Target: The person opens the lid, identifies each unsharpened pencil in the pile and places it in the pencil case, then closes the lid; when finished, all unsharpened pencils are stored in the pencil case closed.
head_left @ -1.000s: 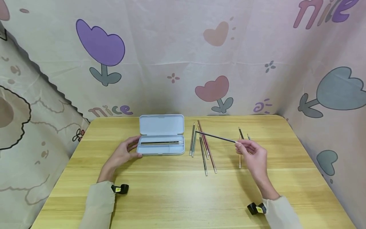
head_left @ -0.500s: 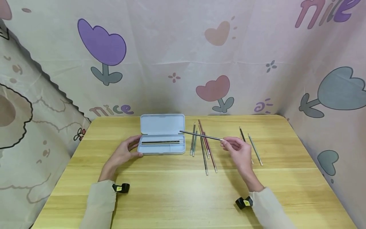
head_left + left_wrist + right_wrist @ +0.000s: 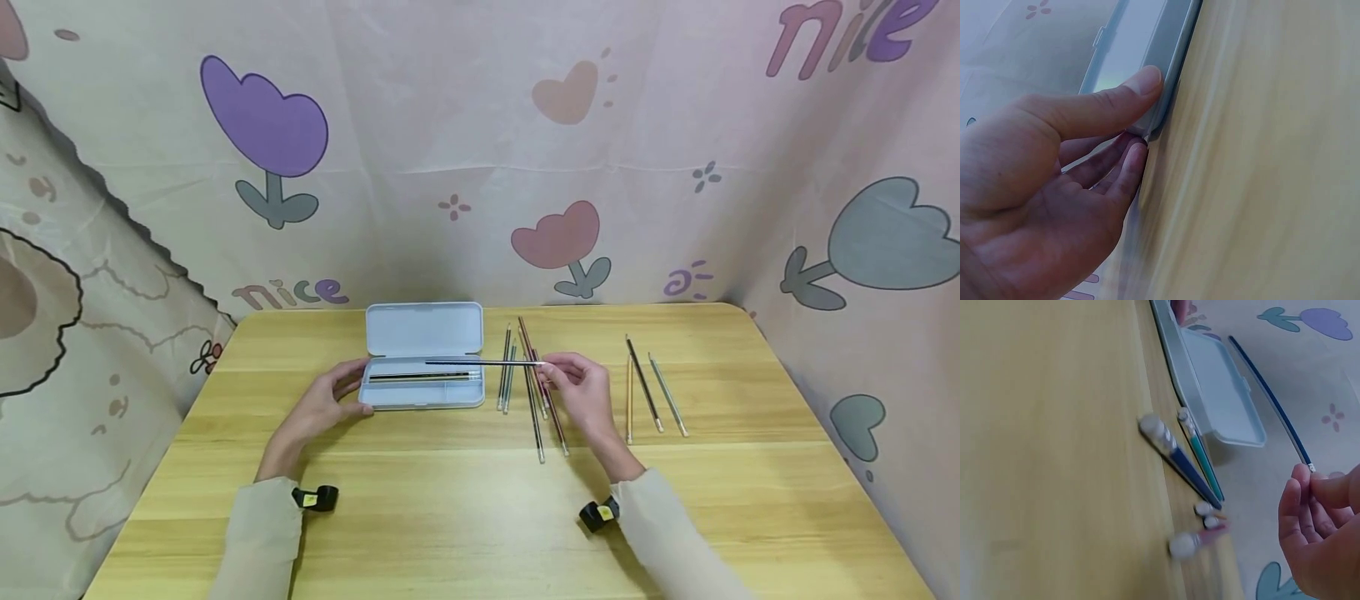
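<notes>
A pale blue pencil case [image 3: 424, 329] lies with its lid raised, a few pencils [image 3: 420, 377] in its rear compartment. My left hand [image 3: 322, 404] grips the case's left end, thumb at the front corner, as the left wrist view shows with the thumb on the case [image 3: 1147, 56]. Between thumb and fingertips my right hand [image 3: 585, 392] pinches the eraser end of a dark pencil [image 3: 480, 362], held level, its far part above the case. In the right wrist view the dark pencil [image 3: 1272, 400] rises from the pinching fingers of the right hand [image 3: 1325, 531].
Several loose pencils [image 3: 534, 408], dark, teal and red, lie right of the case, beneath the held pencil. Farther right lie a yellow pencil [image 3: 629, 400], a dark one [image 3: 645, 383] and a grey-green one [image 3: 669, 395]. A patterned cloth [image 3: 412, 100] hangs behind the table.
My right hand has moved left with the dark pencil, whose far part has come over the case and turned level. The left hand has kept its place on the case.
</notes>
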A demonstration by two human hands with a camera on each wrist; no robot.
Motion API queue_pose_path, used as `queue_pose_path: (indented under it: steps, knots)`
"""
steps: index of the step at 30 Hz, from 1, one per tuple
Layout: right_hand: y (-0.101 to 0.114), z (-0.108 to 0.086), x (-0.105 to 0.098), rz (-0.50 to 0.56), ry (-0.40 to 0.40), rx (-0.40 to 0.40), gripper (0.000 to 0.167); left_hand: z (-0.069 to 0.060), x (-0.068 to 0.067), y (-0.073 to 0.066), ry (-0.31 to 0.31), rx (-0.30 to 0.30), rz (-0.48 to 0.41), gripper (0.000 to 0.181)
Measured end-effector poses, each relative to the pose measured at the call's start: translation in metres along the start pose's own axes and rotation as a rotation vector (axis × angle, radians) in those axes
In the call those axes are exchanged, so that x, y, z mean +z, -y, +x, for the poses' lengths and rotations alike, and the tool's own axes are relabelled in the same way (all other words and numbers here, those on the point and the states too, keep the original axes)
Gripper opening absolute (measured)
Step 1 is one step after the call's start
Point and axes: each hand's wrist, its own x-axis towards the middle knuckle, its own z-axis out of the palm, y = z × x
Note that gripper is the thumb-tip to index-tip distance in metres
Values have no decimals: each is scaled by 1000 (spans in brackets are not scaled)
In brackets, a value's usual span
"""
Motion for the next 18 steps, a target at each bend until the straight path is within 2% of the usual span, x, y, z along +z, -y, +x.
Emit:
queue_pose_path:
  steps: [7,18]
  knots:
    - [-4,10,25,-38,27,-7,15,1,0,-1,2,7,-1,84]
    - [-12,25,64,-85,59,10,10,1,0,5,4,18,-6,83]
